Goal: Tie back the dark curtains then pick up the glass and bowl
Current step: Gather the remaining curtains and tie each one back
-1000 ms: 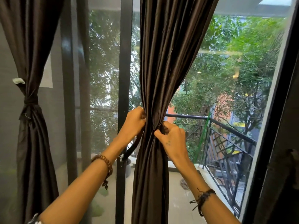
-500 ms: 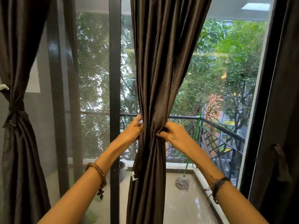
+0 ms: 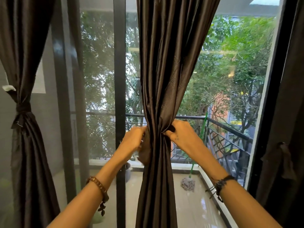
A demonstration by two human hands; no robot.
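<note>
Presently catalogued, by clock position around the frame centre:

Item 1, centre curtain: dark, glossy, hanging from 12 o'clock down to 6 o'clock and gathering to a narrow waist just below centre. The pinch is sitting there because both hands are squeezing the folds from opposite sides.

Item 2, left hand: working at 8 o'clock of the waist, fingers curling into the fabric and what looks like a loose dark strip trailing below; motion blur is hiding the exact grip. A beaded bracelet is hanging on that wrist.

Item 3, right hand: sitting at 3 o'clock of the waist, thumb and fingers pinching a dark fold or tie end against the bunch, probably holding tension while the other hand is passing the tie round. A dark cord bracelet is circling that wrist.

Item 4, left curtain: standing at 9 o'clock, already cinched by a knotted band; judged done.

Item 5, right curtain: hanging at 3 o'clock at the frame edge, with a dark loop hanging on it; whether it is tied cannot be told.

Item 6, balcony railing and mop: showing through the glass between 3 and 5 o'clock.

Items wanting: glass and bowl are showing nowhere in view, so that part of the task is looking not yet begun.
</note>
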